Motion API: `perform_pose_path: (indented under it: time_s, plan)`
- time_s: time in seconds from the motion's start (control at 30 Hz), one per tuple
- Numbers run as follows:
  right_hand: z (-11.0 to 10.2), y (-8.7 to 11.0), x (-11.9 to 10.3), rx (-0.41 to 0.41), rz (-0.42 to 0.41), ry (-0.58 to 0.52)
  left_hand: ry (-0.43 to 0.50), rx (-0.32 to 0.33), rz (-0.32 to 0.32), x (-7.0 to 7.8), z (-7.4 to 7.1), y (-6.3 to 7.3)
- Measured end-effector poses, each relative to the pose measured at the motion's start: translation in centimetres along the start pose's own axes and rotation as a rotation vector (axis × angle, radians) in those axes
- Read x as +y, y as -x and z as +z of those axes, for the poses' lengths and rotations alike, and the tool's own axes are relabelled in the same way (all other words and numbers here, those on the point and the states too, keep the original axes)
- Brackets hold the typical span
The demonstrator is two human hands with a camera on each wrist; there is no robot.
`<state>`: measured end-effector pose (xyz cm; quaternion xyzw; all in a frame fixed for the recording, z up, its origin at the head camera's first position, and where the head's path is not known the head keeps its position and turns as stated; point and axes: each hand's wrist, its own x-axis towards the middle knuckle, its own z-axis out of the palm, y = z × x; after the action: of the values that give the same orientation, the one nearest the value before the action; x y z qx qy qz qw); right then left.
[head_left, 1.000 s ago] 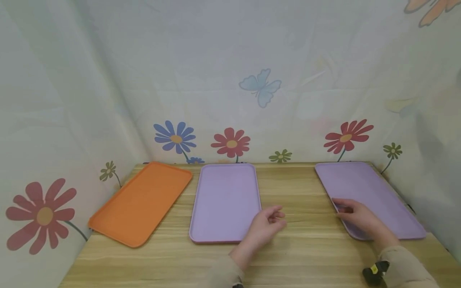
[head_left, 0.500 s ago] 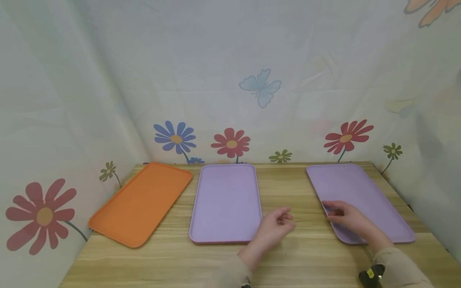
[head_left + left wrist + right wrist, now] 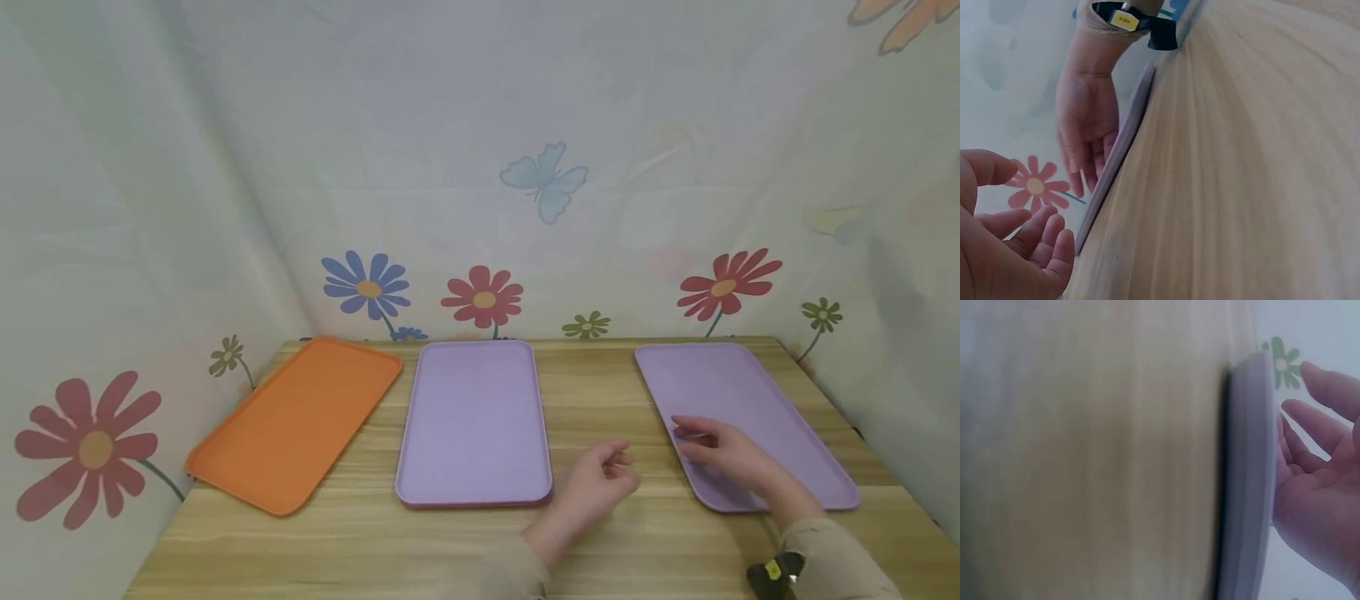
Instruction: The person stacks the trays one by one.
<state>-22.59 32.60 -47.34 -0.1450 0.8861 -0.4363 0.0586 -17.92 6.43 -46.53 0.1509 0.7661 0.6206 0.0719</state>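
A purple tray (image 3: 757,400) lies at the right of the table, slightly angled. Over its left rim hovers my right hand (image 3: 731,457), fingers loosely bent and gripping nothing. In the right wrist view this hand (image 3: 1322,494) is beside the tray's edge (image 3: 1250,469), thumb and fingers apart. A second purple tray (image 3: 474,417) lies in the middle. My left hand (image 3: 588,492) hangs just off that tray's lower right corner, relaxed. The left wrist view shows the left hand (image 3: 1010,250) with loosely curled fingers and nothing in them.
An orange tray (image 3: 296,425) lies slanted at the left of the wooden table (image 3: 337,550). A pale curtain (image 3: 420,167) printed with flowers and butterflies rises behind the table and on both sides. A dark wrist strap (image 3: 776,575) sits on my right sleeve.
The right-hand purple tray has slid left with my right hand at its rim, and those fingers have since loosened from it. My left hand has moved right, away from the middle tray.
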Motion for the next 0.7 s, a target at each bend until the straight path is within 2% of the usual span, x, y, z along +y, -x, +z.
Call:
perform_pose_path:
  time_s: [0.1,0.27,0.57,0.7]
  plan:
    - [-0.6,0.2,-0.2,0.015,0.019,-0.022,0.006,0.003,-0.016,0.1,0.9,-0.1]
    - [-1.7,0.7,0.1,0.092,-0.013,-0.014,0.045,0.021,-0.021,0.4,2.2,-0.1]
    - [-3.6,1.6,2.5,0.220,-0.110,-0.005,0.065,0.052,-0.045,0.5,3.8,-0.3]
    - [-4.7,2.2,3.6,0.247,-0.104,-0.047,0.045,0.048,-0.057,0.4,4.1,-0.5]
